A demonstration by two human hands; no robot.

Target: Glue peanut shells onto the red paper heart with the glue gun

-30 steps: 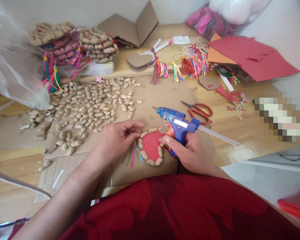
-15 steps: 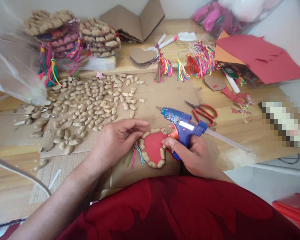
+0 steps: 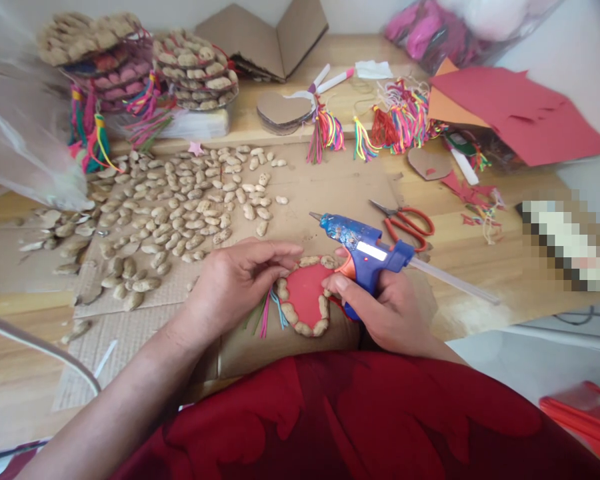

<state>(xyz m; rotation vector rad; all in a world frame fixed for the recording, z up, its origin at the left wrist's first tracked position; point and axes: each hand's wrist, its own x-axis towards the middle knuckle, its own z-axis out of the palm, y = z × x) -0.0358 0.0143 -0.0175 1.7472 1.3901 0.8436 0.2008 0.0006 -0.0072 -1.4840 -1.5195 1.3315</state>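
Note:
A red heart-shaped card [image 3: 305,293] rimmed with peanut shells lies on the cardboard sheet [image 3: 325,187] in front of me, a colourful tassel [image 3: 266,312] trailing from its left side. My left hand [image 3: 235,280] pinches at the heart's upper left edge; whether a shell is between the fingers is hidden. My right hand [image 3: 385,310] grips a blue hot glue gun [image 3: 363,250] with an orange trigger, nozzle pointing left above the heart, a glue stick jutting out to the right.
Several loose peanut shells [image 3: 180,207] are spread to the left. Red-handled scissors [image 3: 405,223] lie right of the gun. Stacks of finished shell hearts [image 3: 195,67], cardboard hearts [image 3: 280,110], tassels [image 3: 395,123] and red paper [image 3: 515,113] sit at the back.
The view has shifted slightly; both hands stay at the heart, the left fingers closing a little over its upper left edge. The glue gun keeps its place.

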